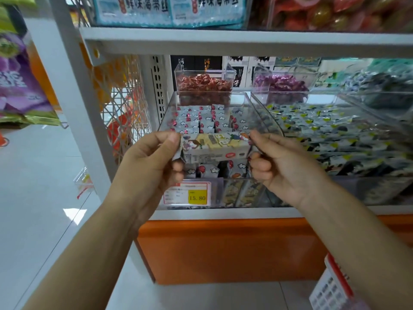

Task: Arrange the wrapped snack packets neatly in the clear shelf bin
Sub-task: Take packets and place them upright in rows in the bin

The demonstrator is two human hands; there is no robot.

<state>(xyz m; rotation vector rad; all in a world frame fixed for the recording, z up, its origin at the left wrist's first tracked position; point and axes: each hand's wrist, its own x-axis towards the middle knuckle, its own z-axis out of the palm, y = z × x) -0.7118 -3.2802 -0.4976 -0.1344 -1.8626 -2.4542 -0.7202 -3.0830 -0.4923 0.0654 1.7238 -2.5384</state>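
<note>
Both hands up at front of clear bin [165,114], holding one snack packet [215,147] horiz. btwn them. L hand [154,162] pinches packet's left crimped end, thumb on top, fingers curled under. R hand [281,166] pinches right end the same way. Packet sits just above bin's front edge, over the other packets [201,121], which stand in rows inside, mostly at back. Price tag [190,195] on bin front reads 15.80. Red candy bin [204,82] behind, purple candy bin [283,82] to its right.

Cartoon-print packet [215,147], level — over clear bin [167,113]
</note>
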